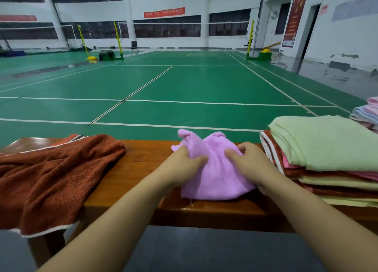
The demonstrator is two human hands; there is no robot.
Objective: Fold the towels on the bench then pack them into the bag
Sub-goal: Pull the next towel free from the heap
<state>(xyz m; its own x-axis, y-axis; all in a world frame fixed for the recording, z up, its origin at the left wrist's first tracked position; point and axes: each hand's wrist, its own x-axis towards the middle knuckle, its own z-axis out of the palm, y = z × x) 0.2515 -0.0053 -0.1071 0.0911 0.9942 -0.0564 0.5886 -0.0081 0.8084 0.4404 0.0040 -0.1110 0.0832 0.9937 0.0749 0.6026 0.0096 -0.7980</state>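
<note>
My left hand and right hand both grip a lilac towel bunched at the middle of the wooden worktop, at the edge of a green badminton court. Fingers of each hand curl into the fleece, thumbs pinching the cloth from the near side; two small corners of the towel stick up on its far side. The towel's lower part rests on the worktop, close to the near edge.

Left of the lilac towel, apart from it, a rust towel with a white border lies crumpled and unfolded, spilling over the worktop's near edge. Just right of the lilac towel stands a stack of folded towels, pale green on top, with rust, pink and cream layers beneath; my right hand is just beside the stack. Beyond that stack, at the far right, a second pile of pink and blue towels shows only in part.
</note>
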